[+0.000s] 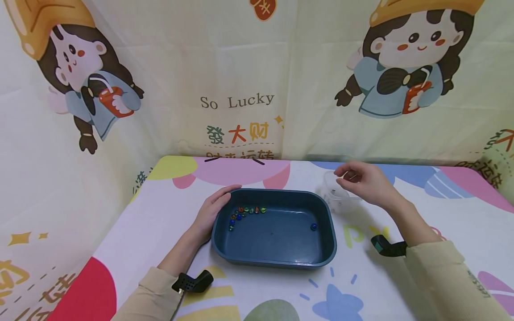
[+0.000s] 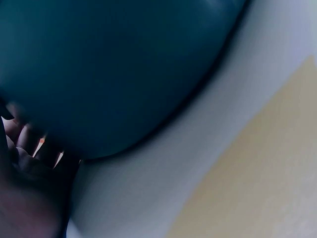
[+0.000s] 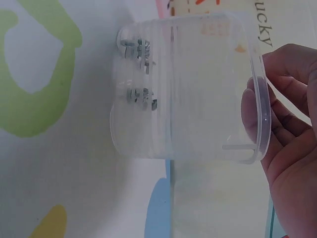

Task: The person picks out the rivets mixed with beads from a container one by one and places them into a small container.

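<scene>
A dark blue plastic basin (image 1: 273,249) stands on the table in the head view. Glass marbles (image 1: 240,214) line its far left corner, and a lone blue marble (image 1: 314,227) lies at its right. My left hand (image 1: 210,211) holds the basin's left side, its fingers round the far left corner. Just above a clear plastic box (image 1: 341,203) hovers my right hand (image 1: 363,183), fingers bent and thumb apart from the index finger. In the right wrist view, fingers show behind the box's rim; nothing can be seen between them. Small dark-and-clear pieces (image 3: 143,49) sit at the box's bottom.
A patterned cloth (image 1: 281,290) covers the table under the basin and box. Behind the table's far edge hangs a printed cloth backdrop (image 1: 241,67). Each wrist wears a black camera strap, such as the right one (image 1: 388,246).
</scene>
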Motion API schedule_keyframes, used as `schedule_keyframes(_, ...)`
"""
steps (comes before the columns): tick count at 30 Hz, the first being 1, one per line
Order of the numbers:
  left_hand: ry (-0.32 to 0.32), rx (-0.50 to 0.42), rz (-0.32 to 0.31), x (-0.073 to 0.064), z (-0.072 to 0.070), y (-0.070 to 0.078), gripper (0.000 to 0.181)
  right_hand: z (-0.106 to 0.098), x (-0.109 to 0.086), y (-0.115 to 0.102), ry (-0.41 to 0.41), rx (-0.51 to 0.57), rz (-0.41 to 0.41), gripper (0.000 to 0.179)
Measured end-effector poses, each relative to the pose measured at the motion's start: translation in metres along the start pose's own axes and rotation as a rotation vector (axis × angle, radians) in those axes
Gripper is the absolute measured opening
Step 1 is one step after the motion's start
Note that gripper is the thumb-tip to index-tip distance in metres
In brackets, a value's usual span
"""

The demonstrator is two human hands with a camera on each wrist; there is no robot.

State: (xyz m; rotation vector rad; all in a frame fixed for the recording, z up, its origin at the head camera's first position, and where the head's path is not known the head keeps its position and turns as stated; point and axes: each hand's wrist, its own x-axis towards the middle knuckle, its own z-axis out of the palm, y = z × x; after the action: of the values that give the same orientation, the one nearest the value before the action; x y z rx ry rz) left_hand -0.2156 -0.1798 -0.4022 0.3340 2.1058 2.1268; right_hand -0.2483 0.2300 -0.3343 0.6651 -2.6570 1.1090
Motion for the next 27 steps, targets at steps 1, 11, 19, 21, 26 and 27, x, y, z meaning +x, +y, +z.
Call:
schedule_keyframes(1, -0.001, 0.000, 0.000, 0.000, 0.000, 0.000, 0.043, 0.000, -0.001, 0.000, 0.002, -0.002, 0.000, 0.016)
schedule_keyframes(11, -0.006, -0.001, 0.005, 0.001, 0.000, -0.001, 0.043, -0.001, -0.006, -0.009, 0.035, 0.028, -0.019, 0.017)
schedule_keyframes(19, 0.003, 0.006, 0.000, 0.003, -0.003, -0.003, 0.043, 0.001, -0.010, -0.013, 0.055, 0.038, -0.055, 0.018)
schedule_keyframes(21, 0.006, 0.007, 0.005, 0.004, -0.005, -0.003, 0.043, 0.001, -0.011, -0.014, 0.063, 0.040, -0.068, 0.018)
schedule_keyframes(26, 0.039, 0.031, -0.005, 0.003, -0.011, 0.002, 0.042, 0.002, -0.014, -0.019, 0.074, 0.025, -0.131, 0.017)
schedule_keyframes(27, 0.050, 0.037, -0.011, 0.003, -0.012, 0.003, 0.041, 0.002, -0.015, -0.019, 0.076, 0.018, -0.147, 0.017)
